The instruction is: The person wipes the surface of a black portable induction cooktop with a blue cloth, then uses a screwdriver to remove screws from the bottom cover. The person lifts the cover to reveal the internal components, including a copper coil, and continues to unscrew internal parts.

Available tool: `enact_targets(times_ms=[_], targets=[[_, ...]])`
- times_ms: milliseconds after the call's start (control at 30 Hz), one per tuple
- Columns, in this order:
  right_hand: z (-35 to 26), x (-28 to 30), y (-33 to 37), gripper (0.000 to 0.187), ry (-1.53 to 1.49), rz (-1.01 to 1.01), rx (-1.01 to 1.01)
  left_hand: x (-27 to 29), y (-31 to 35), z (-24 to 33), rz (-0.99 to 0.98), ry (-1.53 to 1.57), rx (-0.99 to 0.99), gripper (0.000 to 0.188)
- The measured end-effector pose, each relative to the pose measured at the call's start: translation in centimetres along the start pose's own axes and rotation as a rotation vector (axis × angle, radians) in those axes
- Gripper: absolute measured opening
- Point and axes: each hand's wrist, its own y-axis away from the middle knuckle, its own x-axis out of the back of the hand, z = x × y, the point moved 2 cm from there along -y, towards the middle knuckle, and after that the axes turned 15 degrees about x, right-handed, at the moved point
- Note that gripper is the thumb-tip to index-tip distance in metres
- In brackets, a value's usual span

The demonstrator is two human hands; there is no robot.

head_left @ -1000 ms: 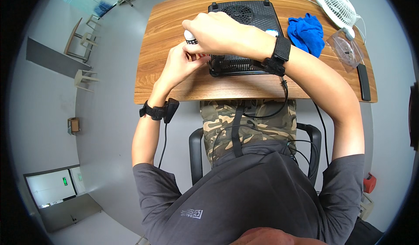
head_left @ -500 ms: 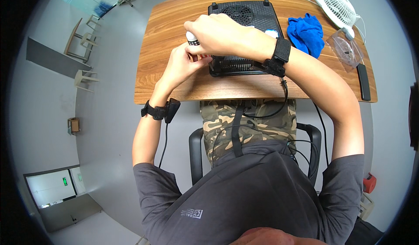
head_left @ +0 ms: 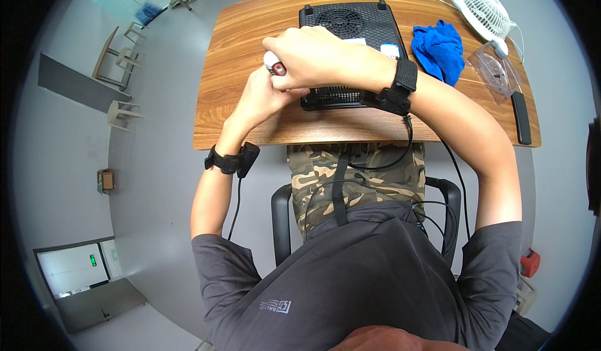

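My right hand (head_left: 310, 57) is closed around a short handle with a rounded white end (head_left: 273, 62); a red and dark patch shows beside that end. Its lower part is hidden by my fingers, so its kind is unclear. My left hand (head_left: 266, 93) sits just below and left, touching my right hand, thumb pointing right and fingers bent together, mostly covered. Both hands are at the near left corner of a black flat appliance (head_left: 375, 30), lying with its round fan grille, slotted vents and small feet facing up.
The appliance lies on a wooden table (head_left: 238, 32). Right of it are a crumpled blue cloth (head_left: 438, 50), a white fan (head_left: 485, 13), a clear plastic container (head_left: 494, 69) and a black bar-shaped object (head_left: 521, 118). A black cable (head_left: 410, 135) hangs from my right wrist strap.
The handle in my right hand has turned: a red patch now shows where a dark, spotted band was. My right hand has shifted slightly down; the appliance stays put.
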Motion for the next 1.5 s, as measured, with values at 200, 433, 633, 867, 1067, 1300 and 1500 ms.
enact_targets(times_ms=[200,433,633,867,1067,1300,1500], targets=[[0.0,0.0,0.2,0.045,-0.030,0.064,-0.032,0.3,0.1,-0.9,-0.057,0.041,0.016,0.026],[0.1,-0.2,-0.2,0.044,-0.050,0.150,-0.056,0.4,0.1,-0.5,0.031,0.022,0.072,0.030],[0.0,0.2,-0.2,0.042,-0.046,0.133,-0.070,0.6,-0.1,-0.8,0.035,0.016,0.066,0.032],[0.1,1.1,0.0,0.037,-0.002,0.166,-0.142,-2.0,0.9,-2.0,-0.114,-0.218,-0.006,0.019],[0.4,0.9,0.3,0.036,0.021,0.187,-0.154,-3.1,1.2,-1.7,-0.101,-0.316,0.041,0.018],[0.9,0.6,0.6,0.037,0.006,0.199,-0.148,-3.6,0.7,-2.3,-0.021,-0.429,-0.097,0.015],[0.8,1.3,0.6,0.039,-0.004,0.209,-0.144,-4.5,1.2,-2.3,0.100,-0.547,-0.389,0.010]])
